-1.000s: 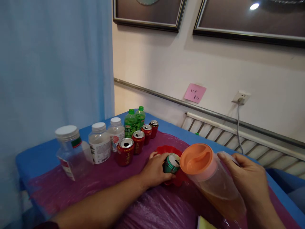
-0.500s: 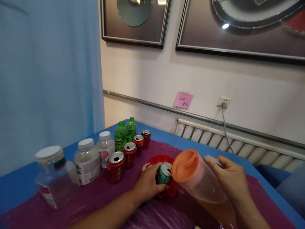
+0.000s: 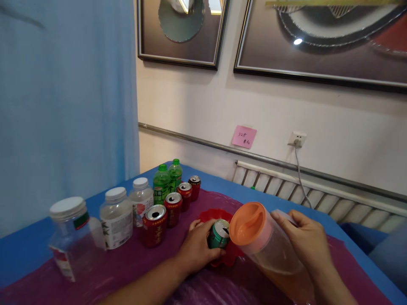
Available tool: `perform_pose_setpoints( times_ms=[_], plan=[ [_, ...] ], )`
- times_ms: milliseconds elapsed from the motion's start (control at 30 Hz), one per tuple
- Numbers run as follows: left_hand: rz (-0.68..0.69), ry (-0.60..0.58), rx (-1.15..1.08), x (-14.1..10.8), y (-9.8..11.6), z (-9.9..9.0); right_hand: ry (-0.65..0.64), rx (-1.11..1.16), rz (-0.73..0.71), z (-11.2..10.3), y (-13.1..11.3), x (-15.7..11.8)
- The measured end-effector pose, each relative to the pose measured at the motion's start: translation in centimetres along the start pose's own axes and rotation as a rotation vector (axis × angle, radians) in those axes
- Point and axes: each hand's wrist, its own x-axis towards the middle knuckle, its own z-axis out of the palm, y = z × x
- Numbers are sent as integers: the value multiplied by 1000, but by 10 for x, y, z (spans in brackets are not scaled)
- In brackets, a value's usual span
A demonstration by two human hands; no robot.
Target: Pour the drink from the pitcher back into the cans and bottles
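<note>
My left hand [image 3: 200, 245] is wrapped round a green can [image 3: 219, 234] with an open top, held over a red scalloped dish [image 3: 233, 255]. My right hand [image 3: 307, 241] grips the handle of a clear pitcher [image 3: 280, 262] with an orange lid [image 3: 249, 223]. The pitcher is tilted to the left, its spout side close beside the can's top. Brownish liquid lies in the pitcher's lower part. Whether any liquid passes into the can is too small to tell.
Left of my hands stand several opened red cans [image 3: 154, 225], two green bottles [image 3: 161, 184] and three clear jars [image 3: 116, 218] with white lids. Purple film [image 3: 203, 288] covers part of the blue tabletop [image 3: 25, 250]. A radiator [image 3: 286, 188] runs behind.
The whole view has shifted slightly, with things sitting a little lower in the picture. Both hands keep the same holds, and the pitcher stays tilted beside the can.
</note>
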Motion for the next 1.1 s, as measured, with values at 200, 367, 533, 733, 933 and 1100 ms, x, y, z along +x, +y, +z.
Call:
perform_pose_setpoints(
  times_ms=[200,367,533,733,933,1100],
  plan=[
    [4,2,-14,0,-3,3,0,-3,0,-2,-1,-2],
    [33,8,-19,0,-6,5,4,-5,-1,-1,0,-1],
    [55,4,-14,0,-9,7,11,-4,-15,-1,3,0],
    [50,8,-13,0,-9,8,2,-1,-9,-1,4,0],
    [61,9,-14,-1,-8,7,2,-1,-15,-1,3,-1],
    [70,3,-32,-2,-6,6,7,-34,-13,-1,6,-2]
  ],
)
